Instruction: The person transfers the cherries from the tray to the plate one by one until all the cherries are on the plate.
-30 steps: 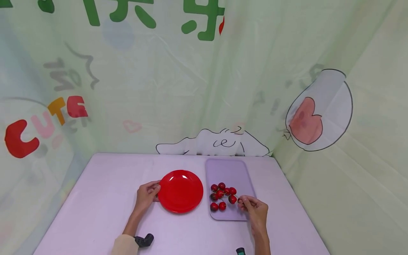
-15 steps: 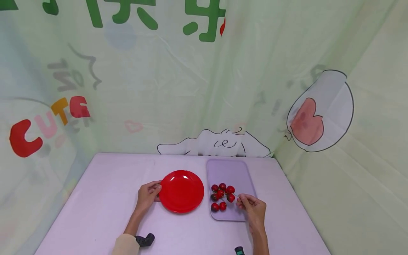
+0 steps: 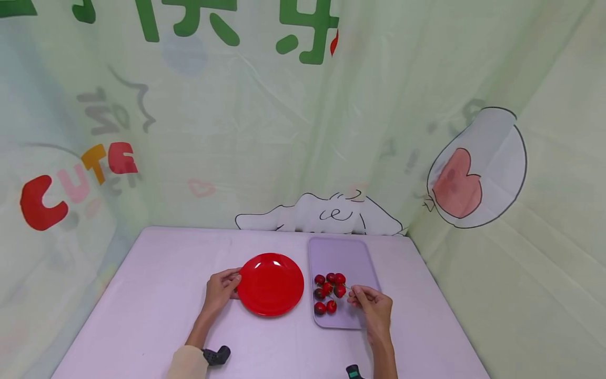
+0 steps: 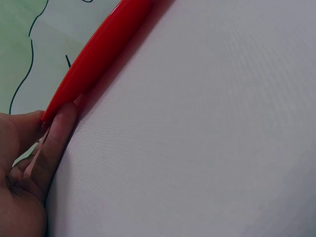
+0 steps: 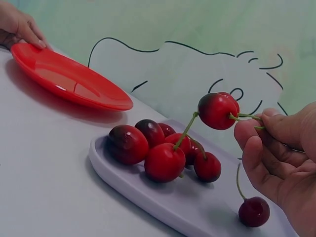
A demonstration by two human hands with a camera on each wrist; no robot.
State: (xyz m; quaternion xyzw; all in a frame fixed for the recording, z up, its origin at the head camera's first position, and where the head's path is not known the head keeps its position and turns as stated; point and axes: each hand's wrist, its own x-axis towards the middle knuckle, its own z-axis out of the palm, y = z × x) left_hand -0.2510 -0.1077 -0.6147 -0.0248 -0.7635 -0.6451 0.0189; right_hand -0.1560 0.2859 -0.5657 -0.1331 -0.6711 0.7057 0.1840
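My left hand (image 3: 219, 291) pinches the left rim of a red plate (image 3: 270, 284), thumb above and fingers underneath, as the left wrist view shows. To the right, my right hand (image 3: 375, 309) pinches green stems over the lilac tray (image 3: 338, 251). From those stems hang red cherries (image 5: 218, 111), held above the tray in the right wrist view; one partly hides another. Several more cherries (image 5: 165, 162) lie grouped at the tray's left side. A darker cherry (image 5: 254, 212) with an upright stem lies on the tray below my right hand.
A pale table (image 3: 274, 347) carries the plate and tray side by side. Printed cloth (image 3: 265, 131) hangs behind and at both sides. A black wrist device (image 3: 216, 356) shows near my left forearm, and another dark device (image 3: 353, 371) lies by my right forearm.
My right hand has shifted a little left with the pinched cherries, bringing them closer to the group on the tray. The left hand keeps its grip on the plate; the view has moved slightly.
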